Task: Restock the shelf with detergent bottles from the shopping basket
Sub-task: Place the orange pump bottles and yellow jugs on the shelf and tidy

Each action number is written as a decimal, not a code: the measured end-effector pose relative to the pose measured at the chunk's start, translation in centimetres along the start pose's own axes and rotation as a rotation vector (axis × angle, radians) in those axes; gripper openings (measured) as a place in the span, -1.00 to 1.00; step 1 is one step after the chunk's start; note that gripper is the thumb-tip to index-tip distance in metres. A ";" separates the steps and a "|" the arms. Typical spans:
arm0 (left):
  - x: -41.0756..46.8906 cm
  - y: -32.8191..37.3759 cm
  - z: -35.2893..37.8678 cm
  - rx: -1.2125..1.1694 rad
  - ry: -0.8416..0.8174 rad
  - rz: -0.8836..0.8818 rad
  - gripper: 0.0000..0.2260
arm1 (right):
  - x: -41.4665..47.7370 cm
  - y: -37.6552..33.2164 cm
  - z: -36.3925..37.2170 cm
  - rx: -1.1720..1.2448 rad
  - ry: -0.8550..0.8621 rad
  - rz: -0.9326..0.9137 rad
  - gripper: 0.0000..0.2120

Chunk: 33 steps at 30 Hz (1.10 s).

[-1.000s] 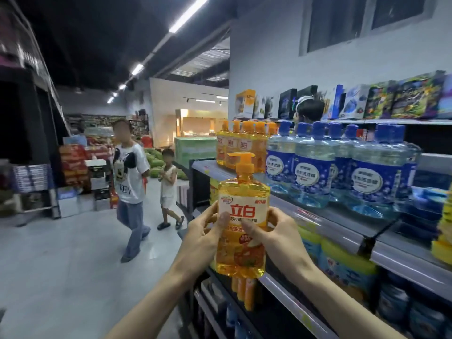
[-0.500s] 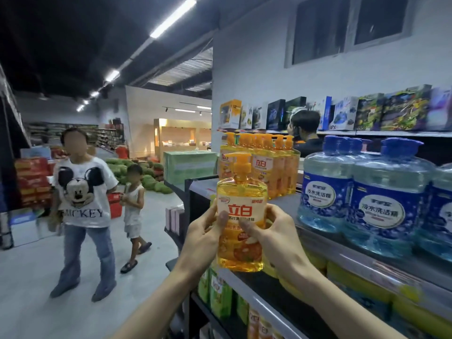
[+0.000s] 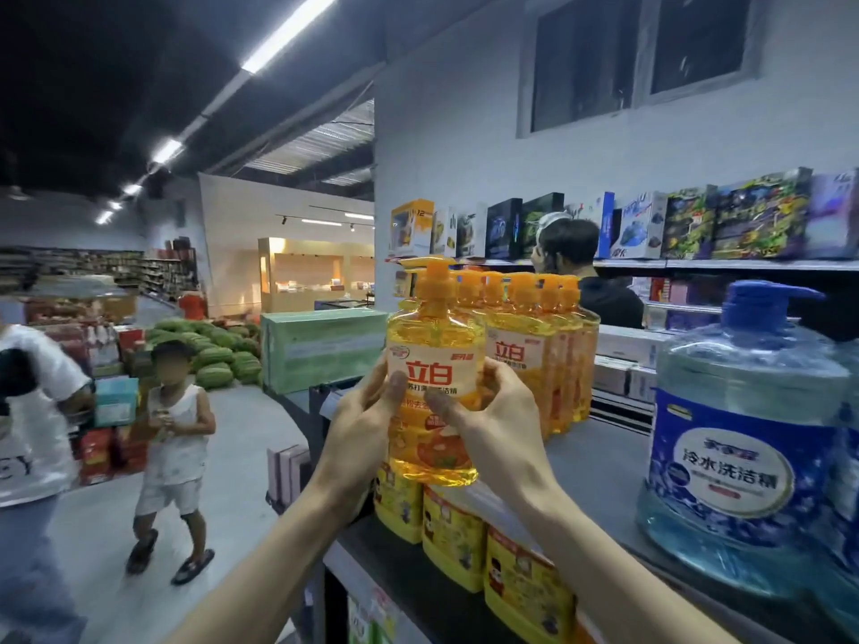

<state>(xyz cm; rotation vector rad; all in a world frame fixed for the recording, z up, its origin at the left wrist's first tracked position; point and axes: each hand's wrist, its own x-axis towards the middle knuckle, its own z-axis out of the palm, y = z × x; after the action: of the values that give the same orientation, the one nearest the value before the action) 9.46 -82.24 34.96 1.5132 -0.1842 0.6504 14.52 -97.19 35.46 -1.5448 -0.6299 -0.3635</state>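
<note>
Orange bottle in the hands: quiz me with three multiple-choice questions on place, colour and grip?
1. The held detergent bottle is: A) on the floor B) beside the matching bottles on the shelf C) in a basket
2. Pump of the big clear bottle: A) red B) green C) blue
3. The held bottle is: A) upright in left hand and right hand B) inverted in one hand C) untouched

B, it is right next to that row; C, blue pump head; A, both hands wrap it, pump up.
</note>
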 end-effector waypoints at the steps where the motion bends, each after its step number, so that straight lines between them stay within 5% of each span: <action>1: 1.2 -0.5 -0.3 -0.012 0.005 -0.002 -0.66 | 1.0 0.3 0.6 -0.013 0.012 -0.013 -0.49; 15: 14.5 -6.2 -7.3 -0.109 -0.168 0.050 -0.66 | 9.8 5.1 9.4 -0.194 0.152 -0.068 -0.41; 33: 22.5 -12.4 -10.9 -0.193 -0.358 -0.123 -0.65 | 13.6 8.8 15.4 -0.405 0.315 0.057 -0.40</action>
<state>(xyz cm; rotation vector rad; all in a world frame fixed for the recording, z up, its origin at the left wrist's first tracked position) 31.07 -64.62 34.64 1.4315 -0.4117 0.2513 28.25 -79.56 35.06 -1.8335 -0.2731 -0.7081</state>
